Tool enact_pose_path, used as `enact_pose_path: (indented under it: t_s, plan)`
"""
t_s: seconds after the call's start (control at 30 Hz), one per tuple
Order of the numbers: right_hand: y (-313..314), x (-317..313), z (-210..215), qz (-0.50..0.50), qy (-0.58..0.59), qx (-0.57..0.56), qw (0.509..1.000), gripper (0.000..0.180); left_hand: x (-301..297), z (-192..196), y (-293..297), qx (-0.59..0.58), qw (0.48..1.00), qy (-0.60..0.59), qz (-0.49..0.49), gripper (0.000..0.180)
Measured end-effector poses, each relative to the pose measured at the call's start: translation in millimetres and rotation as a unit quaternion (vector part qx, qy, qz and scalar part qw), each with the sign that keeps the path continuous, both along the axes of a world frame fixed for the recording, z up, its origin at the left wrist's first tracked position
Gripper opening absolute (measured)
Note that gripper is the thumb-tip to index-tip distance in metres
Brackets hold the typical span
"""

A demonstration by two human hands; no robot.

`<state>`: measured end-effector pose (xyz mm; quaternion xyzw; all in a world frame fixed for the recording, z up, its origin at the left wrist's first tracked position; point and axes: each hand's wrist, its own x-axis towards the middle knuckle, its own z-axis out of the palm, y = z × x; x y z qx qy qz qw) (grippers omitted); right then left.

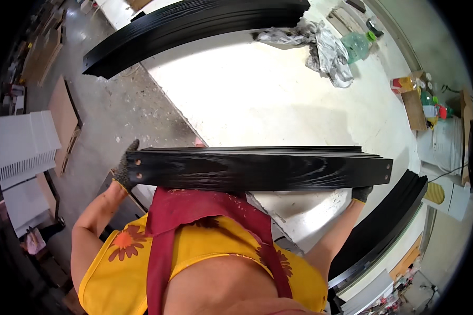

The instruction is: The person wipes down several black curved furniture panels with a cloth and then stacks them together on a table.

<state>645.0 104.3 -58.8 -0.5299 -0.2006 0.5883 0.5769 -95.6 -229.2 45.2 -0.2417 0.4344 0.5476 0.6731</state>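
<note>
A stack of long black wood-grain boards (257, 170) lies crosswise in front of my body, the near board showing round holes at both ends. My left hand (122, 169), in a dark knitted glove, is closed round the left end of the stack, its thumb pointing up past the corner. Under the near edge at the right end, my right hand (361, 193) wears a similar glove and grips the stack; the boards hide most of its fingers. The stack's right part is over a white tabletop (236, 94), while the left end sticks out beyond the table's edge.
Another stack of black boards (194, 31) lies across the far side, overhanging the table's left edge. More black boards (378, 226) stand at the right. Crumpled grey plastic (328, 52) and a green-capped bottle (357, 46) are at the far right. White panels (29, 142) are piled at the left.
</note>
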Motion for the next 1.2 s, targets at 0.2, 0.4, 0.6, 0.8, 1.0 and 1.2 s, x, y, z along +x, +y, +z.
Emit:
enact_pose_path:
  t_s: [0.2,0.4,0.6,0.8,1.0,1.2]
  plan:
    - [4.8,-15.3,13.2,0.344,-0.046,0.114,0.931,0.047,-51.0,10.5,-26.7,0.016,1.0,-0.01,0.018,0.06]
    - [53.3,-69.9,118.4,0.45,0.083,-0.155,0.875,0.071,-52.3,-13.4,-35.0,0.069,0.996,-0.057,0.028,0.064]
    - [70.2,-92.8,127.4,0.457,0.061,-0.221,0.859,0.081,-58.1,-37.6,-57.0,0.107,0.987,-0.102,0.069,0.074]
    - [64.4,-98.4,135.9,0.395,0.042,-0.264,0.879,0.09,-47.3,26.7,-12.1,-0.03,0.999,0.014,-0.026,0.086]
    - [63.4,-134.6,152.6,0.327,-0.029,-0.322,0.888,0.093,-41.7,32.7,-3.7,-0.093,0.993,0.054,-0.055,0.091]
    - [66.6,-129.5,150.1,0.365,-0.014,-0.32,0.874,0.092,-38.8,29.4,-7.5,-0.086,0.991,0.076,-0.065,0.091]
